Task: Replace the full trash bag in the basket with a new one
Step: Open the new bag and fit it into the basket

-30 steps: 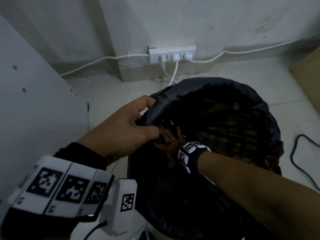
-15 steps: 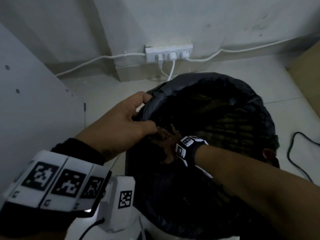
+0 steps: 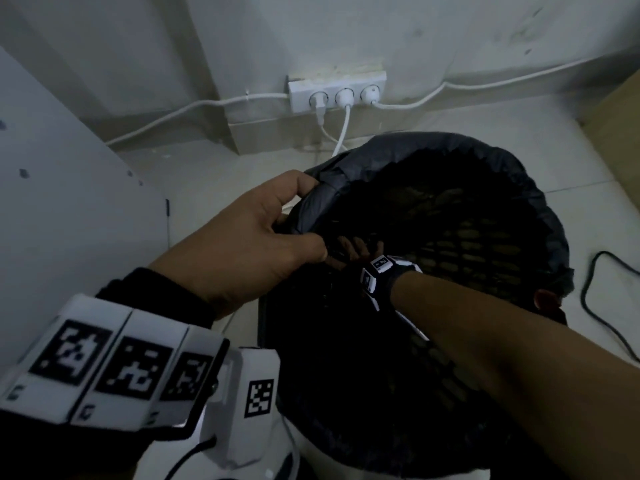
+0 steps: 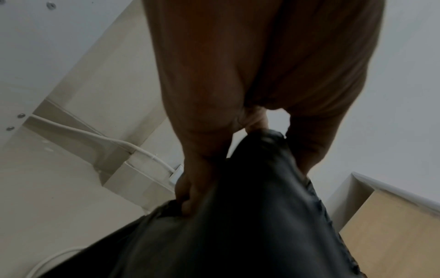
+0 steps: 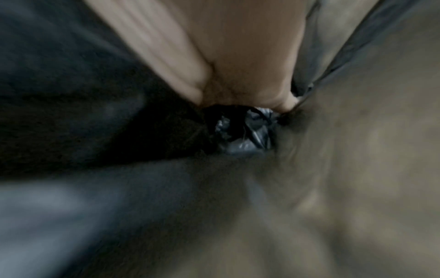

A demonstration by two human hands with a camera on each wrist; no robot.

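Note:
A mesh basket stands on the floor, lined with a black trash bag folded over its rim. My left hand grips the bag's folded edge at the basket's left rim, thumb outside and fingers curled inside. The left wrist view shows the left hand clamped over the same black bag. My right hand reaches down inside the basket, close beside the left hand. In the right wrist view, the right hand pinches a crumpled bunch of the bag's plastic. The basket's bottom is too dark to see.
A white power strip with plugged white cables sits on the wall just behind the basket. A white panel stands at the left. A black cable lies on the floor at the right, near a tan box.
Both hands stay at the basket's left rim. The right hand has shifted slightly closer to the left hand's fingers.

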